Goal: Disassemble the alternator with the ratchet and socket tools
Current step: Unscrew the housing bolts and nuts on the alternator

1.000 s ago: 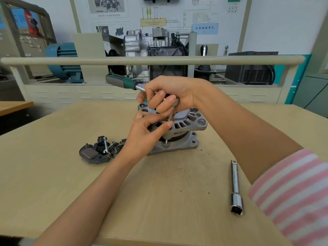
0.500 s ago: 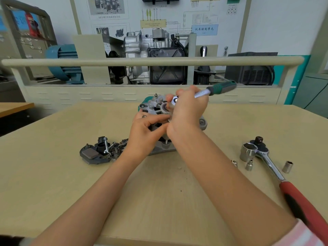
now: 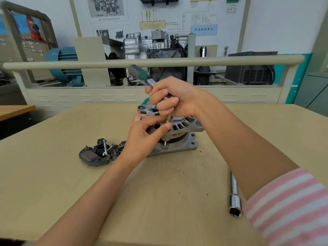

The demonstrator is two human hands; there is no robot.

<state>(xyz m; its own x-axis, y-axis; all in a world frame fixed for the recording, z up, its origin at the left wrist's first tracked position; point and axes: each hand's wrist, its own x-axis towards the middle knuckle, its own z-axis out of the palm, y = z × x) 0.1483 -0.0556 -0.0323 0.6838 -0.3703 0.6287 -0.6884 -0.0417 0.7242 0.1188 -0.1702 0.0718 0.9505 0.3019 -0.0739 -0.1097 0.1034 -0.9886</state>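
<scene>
1. I see the alternator (image 3: 177, 135) standing near the middle of the wooden table (image 3: 53, 174), its ribbed grey housing on top and a flanged mounting plate flat on the tabletop.
2. The right hand (image 3: 175, 98) is curled tight round the metal shank of the ratchet (image 3: 152, 82). The green handle sticks up and away to the left, blurred, and a thin extension with a small socket runs down from the fist to the top rim of the alternator.
3. The left hand (image 3: 143, 134) rests against the near left side of the alternator. Its thumb and forefinger are bent in towards the lower tip of the tool, right at the rim. I cannot tell whether they actually pinch the socket or a bolt, or only touch the housing.
4. Left of the alternator, just beside the left wrist, lies a dark removed part (image 3: 94, 156) with a brownish pad on its face and a row of fine pins along its edge. A bolt and some small bits of hardware are heaped on and against it. I cannot make out the small pieces one by one.
5. An extension bar (image 3: 234, 194), chrome, lies on the table to the right, well apart from the alternator, its square-drive end towards me and partly beside the right forearm.
6. The right arm wears a pink and white striped sleeve (image 3: 287, 206).
7. Behind the table a pale rail (image 3: 71, 64) crosses the view, with an engine display (image 3: 150, 45) and a teal motor (image 3: 62, 61) beyond it.
</scene>
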